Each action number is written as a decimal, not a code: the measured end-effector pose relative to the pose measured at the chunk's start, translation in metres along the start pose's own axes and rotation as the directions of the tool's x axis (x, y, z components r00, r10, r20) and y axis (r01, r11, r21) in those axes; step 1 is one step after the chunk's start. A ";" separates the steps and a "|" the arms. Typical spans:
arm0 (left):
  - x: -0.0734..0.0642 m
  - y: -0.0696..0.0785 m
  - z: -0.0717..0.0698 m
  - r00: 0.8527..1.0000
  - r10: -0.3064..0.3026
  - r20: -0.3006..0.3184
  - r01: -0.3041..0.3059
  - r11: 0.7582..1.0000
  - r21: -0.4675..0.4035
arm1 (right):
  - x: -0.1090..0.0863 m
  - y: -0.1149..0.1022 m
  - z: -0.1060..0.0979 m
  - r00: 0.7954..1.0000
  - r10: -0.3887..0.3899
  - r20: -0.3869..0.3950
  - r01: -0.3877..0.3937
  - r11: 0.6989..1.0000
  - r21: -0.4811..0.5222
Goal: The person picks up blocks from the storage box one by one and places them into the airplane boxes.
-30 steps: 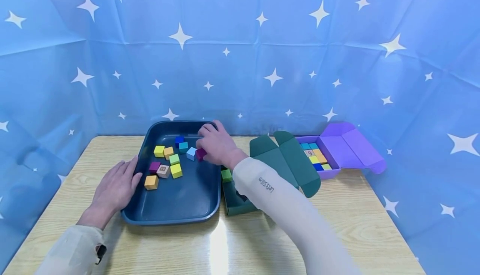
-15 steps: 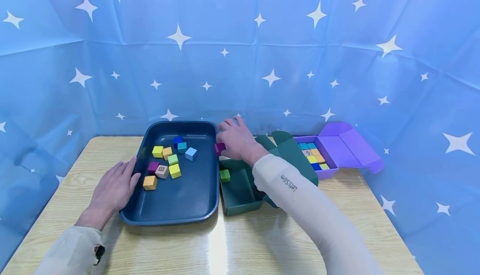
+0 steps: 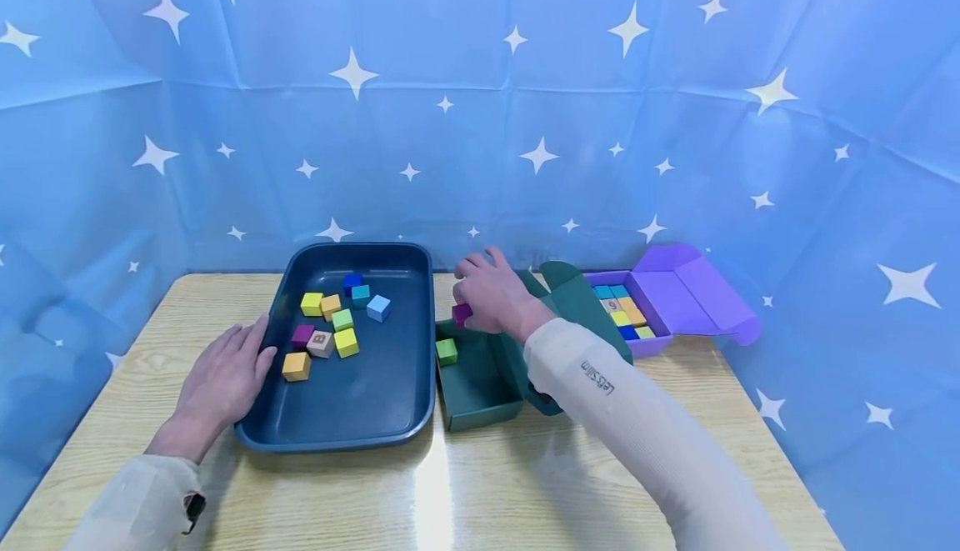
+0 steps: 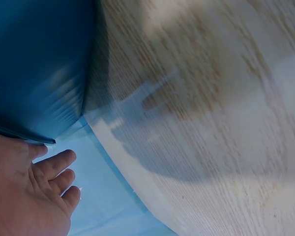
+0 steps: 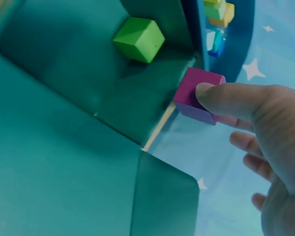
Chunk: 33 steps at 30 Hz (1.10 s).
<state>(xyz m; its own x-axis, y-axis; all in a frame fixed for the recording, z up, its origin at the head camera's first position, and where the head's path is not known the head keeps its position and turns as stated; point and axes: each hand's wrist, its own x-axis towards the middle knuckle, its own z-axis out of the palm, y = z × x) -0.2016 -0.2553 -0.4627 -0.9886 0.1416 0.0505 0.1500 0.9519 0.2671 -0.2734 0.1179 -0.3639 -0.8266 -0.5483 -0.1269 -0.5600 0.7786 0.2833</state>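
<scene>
My right hand [image 3: 495, 294] pinches a purple cube [image 5: 198, 94] between thumb and fingers, over the far end of the green box [image 3: 483, 414]. Inside that box a bright green cube [image 3: 447, 352] lies at the left wall. My left hand [image 3: 225, 376] rests with fairly straight fingers along the left rim of the dark blue tray [image 3: 352, 434]; the left wrist view shows its fingertips by the rim. The tray holds several coloured cubes: another purple cube [image 3: 303, 337], a plain wooden cube marked B [image 3: 320, 344], an orange cube [image 3: 296, 366] and a light blue cube [image 3: 378, 308] among them.
A purple box [image 3: 649, 346] with its lid folded back stands at the back right, with several coloured cubes inside. The green box's lid [image 3: 592, 318] leans open to the right, partly behind my right forearm. A blue star-patterned curtain [image 3: 480, 117] hangs behind the table [image 3: 337, 501].
My right hand has lifted the purple cube from the tray's right side and carried it rightward over the green box. The left hand has stayed at the tray's rim.
</scene>
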 end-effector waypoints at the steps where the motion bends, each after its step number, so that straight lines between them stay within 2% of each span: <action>1: 0.000 0.000 0.000 1.000 0.001 -0.001 -0.001 1.000 0.000 | -0.001 0.000 0.001 1.000 -0.002 0.008 0.002 1.000 0.001; 9: 0.000 0.000 0.000 1.000 -0.004 0.006 0.004 1.000 -0.008 | -0.005 -0.007 0.019 0.998 -0.018 0.052 0.022 0.997 -0.075; 33: 0.000 0.001 -0.001 1.000 -0.009 0.009 0.010 1.000 -0.017 | 0.005 -0.022 0.056 0.997 -0.036 0.067 0.044 0.990 -0.133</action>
<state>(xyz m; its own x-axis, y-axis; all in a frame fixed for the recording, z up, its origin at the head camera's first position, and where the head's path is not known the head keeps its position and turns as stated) -0.2017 -0.2540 -0.4617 -0.9901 0.1349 0.0398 0.1406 0.9485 0.2839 -0.2685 0.1155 -0.4237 -0.8079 -0.5542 -0.2003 -0.5837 0.7060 0.4011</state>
